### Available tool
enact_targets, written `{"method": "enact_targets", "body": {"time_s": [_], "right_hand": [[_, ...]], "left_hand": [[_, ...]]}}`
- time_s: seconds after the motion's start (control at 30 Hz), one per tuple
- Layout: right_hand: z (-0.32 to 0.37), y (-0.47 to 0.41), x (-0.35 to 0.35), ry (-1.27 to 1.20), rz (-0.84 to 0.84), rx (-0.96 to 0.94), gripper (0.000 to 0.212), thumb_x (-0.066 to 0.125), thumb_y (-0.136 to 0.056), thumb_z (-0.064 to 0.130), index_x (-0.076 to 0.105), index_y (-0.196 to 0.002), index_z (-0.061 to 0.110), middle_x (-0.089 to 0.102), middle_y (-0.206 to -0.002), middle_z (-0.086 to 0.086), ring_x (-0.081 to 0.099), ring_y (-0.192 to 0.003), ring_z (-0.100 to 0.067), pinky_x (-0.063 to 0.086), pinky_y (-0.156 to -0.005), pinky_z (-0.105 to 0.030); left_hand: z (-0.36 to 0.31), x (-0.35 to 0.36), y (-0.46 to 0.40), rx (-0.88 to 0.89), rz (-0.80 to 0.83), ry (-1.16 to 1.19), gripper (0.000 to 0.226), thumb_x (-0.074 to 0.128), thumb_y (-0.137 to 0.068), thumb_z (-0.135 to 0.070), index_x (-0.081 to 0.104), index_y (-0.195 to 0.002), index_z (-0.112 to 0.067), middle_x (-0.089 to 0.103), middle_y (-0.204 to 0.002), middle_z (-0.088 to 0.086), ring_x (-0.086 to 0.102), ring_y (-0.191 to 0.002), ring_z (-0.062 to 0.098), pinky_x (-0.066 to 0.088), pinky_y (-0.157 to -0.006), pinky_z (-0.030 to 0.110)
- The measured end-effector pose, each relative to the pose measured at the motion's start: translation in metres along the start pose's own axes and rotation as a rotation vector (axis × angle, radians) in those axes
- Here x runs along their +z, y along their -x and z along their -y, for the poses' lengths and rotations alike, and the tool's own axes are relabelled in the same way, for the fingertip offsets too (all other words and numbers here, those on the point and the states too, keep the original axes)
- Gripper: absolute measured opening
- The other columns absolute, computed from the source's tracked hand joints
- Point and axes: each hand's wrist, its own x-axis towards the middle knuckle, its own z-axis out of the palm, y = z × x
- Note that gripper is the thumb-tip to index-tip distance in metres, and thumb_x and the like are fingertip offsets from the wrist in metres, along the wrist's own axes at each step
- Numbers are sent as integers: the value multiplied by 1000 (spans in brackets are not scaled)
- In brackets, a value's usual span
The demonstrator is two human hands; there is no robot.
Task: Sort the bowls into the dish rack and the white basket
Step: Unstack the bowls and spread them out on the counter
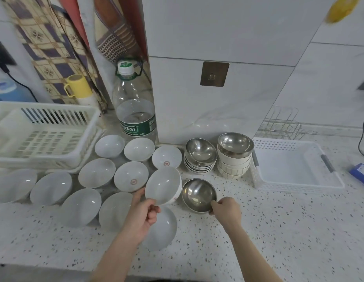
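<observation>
A: What's the setting?

B: A white speckled desk [268, 231] against pale tiled walls, seen from above.

A: Nearest to the viewer?

B: Two bare forearms reaching in. The left hand [143, 215] has its grip clamped on the rim of a white bowl [164, 185], thumb on the near edge, holding it tilted and lifted above another white bowl lying on the desk [162, 231]. The right hand [227, 208] has its grip pinched on the near rim of a steel bowl [197, 194], which sits on the desk just beside the lifted one.

A: And the rest of the bowls?

B: To the left, loose white bowls [95, 175] spread over the desk in rough rows; two show a small red mark inside. Behind the steel bowl stand two stacks, each topped by a steel bowl: a shorter stack [200, 157] and, touching it on the right, a taller stack [235, 154].

A: Where do they go?

B: The dish rack [45, 137], white and slatted, sits at the far left with nothing visible in it. The white basket [295, 165] stands to the right, just beside the taller stack, also holding no bowls.

A: Further back?

B: A large clear water bottle [134, 110] with a green label, a yellow mug [77, 86], patterned cloth [51, 49], and a wire rack [282, 125] behind the basket.
</observation>
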Motion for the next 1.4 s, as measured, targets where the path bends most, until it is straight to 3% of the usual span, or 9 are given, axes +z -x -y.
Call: {"method": "enact_targets", "body": {"time_s": [0.33, 0.47, 0.6, 0.73, 0.9, 1.03, 1.17, 1.3, 1.4], "right_hand": [[0, -11, 3, 20, 20, 19, 25, 56, -84, 16, 72, -75, -2, 58, -60, -5, 48, -54, -19, 34, -51, -24], [-5, -14, 5, -77, 31, 34, 29, 55, -89, 14, 71, -76, -5, 65, -59, -5, 49, -50, -18, 38, -51, -26], [-8, -11, 4, -231, 54, 58, 29, 52, -94, 15, 66, -70, 8, 73, -70, -5, 61, -51, -14, 46, -54, -25], [-8, -4, 1, -354, 92, 94, 20, 50, -97, 20, 64, -86, 11, 73, -80, -3, 65, -56, -13, 41, -48, -23], [-18, 13, -4, -173, 14, -64, 16, 48, -98, 29, 59, -101, 17, 72, -82, 3, 61, -63, -12, 46, -55, -25], [-22, 27, -10, -274, 92, -199, 28, 49, -99, 37, 69, -90, 20, 74, -65, 5, 48, -47, -10, 42, -49, -23], [-27, 43, -16, -399, 210, -237, 38, 46, -100, 41, 70, -82, 17, 72, -63, -6, 44, -42, -12, 39, -44, -20], [-39, 49, -17, -254, 268, -242, 10, 61, -89, 22, 67, -93, 15, 71, -63, -2, 50, -42, -5, 41, -48, -21], [-48, 50, -14, -139, 273, -243, 15, 59, -83, 10, 64, -96, 17, 67, -58, 4, 53, -42, 1, 39, -45, -18]], "left_hand": [[11, 5, 2, -1, -36, 15, 47, 47, -91, 6, 53, -127, -24, 58, -57, 10, 41, -39, 7, 31, -35, 18], [10, 6, 4, 9, -37, 5, 46, 47, -92, 6, 52, -128, -22, 57, -64, 12, 44, -39, 8, 31, -35, 18], [10, 6, 7, 13, -39, -30, 45, 48, -92, 5, 52, -128, -22, 59, -60, 11, 43, -40, 9, 32, -35, 19], [11, 7, 12, 24, -29, -113, 45, 48, -93, 4, 51, -128, -23, 60, -57, 12, 42, -41, 10, 32, -37, 20], [16, 17, 20, 57, 3, -305, 48, 46, -91, 6, 49, -125, -28, 62, -57, 15, 46, -42, 11, 28, -38, 20], [28, 28, 27, 72, 67, -522, 53, 46, -90, 3, 46, -126, -36, 65, -58, 14, 46, -43, 11, 32, -39, 21], [46, 33, 32, 53, 134, -603, 54, 44, -92, 1, 43, -128, -39, 64, -54, 8, 50, -44, 11, 35, -41, 21], [59, 29, 33, 64, 157, -666, 54, 43, -92, -1, 42, -129, -39, 61, -50, -1, 57, -52, 11, 38, -43, 21], [64, 28, 35, 70, 174, -741, 52, 45, -94, -4, 38, -127, -43, 65, -53, -1, 58, -51, 8, 42, -48, 20]]}}
